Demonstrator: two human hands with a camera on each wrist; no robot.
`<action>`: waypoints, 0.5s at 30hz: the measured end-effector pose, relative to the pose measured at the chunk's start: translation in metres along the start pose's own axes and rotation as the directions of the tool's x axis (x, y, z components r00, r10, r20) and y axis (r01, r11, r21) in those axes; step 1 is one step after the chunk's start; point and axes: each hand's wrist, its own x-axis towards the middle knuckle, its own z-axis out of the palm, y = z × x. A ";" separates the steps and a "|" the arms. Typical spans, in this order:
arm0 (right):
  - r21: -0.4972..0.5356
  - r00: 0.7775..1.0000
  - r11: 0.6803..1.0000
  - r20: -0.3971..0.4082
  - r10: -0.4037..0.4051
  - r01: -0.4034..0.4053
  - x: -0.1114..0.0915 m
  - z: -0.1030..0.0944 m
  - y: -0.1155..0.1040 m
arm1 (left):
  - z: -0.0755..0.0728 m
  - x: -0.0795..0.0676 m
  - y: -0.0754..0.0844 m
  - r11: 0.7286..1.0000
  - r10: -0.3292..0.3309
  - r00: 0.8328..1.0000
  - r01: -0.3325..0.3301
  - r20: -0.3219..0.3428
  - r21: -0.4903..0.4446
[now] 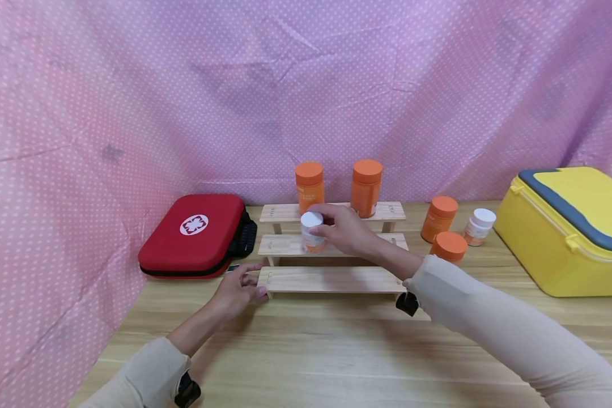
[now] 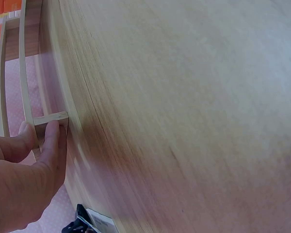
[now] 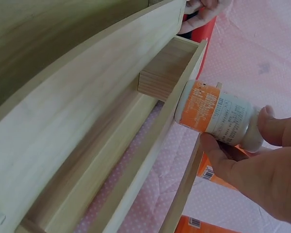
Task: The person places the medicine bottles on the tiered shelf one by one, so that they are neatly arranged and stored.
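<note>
My right hand point(image 1: 348, 231) pinches a small white pill bottle point(image 1: 312, 231) with an orange-and-white label near its cap. Upright, the bottle point(image 3: 213, 110) is at the middle step of a three-tier wooden stand point(image 1: 331, 279), left of its centre; its base appears to meet the board. My left hand point(image 1: 238, 290) grips the left end of the lowest step, thumb on the board and fingers point(image 2: 52, 141) against the end support. Two orange bottles, a left one point(image 1: 309, 187) and a right one point(image 1: 366, 190), stand on the top step.
A red first-aid case point(image 1: 196, 235) lies left of the stand. Right of it stand two more orange bottles, one behind point(image 1: 440, 218) and one in front point(image 1: 449, 247), with another white bottle point(image 1: 480, 226). A yellow box point(image 1: 566, 238) with a grey-trimmed lid is at far right. Pink dotted cloth point(image 1: 285, 102) hangs behind.
</note>
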 end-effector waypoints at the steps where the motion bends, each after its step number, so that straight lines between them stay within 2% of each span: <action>1: 0.002 1.000 1.000 0.000 0.005 -0.005 0.001 0.001 0.000 | 0.000 0.000 0.000 1.000 0.000 1.000 0.000 -0.004 -0.002; 15: 0.029 1.000 0.999 0.023 0.020 -0.021 0.005 0.001 0.001 | 0.000 0.000 0.000 1.000 0.004 1.000 -0.004 0.000 -0.001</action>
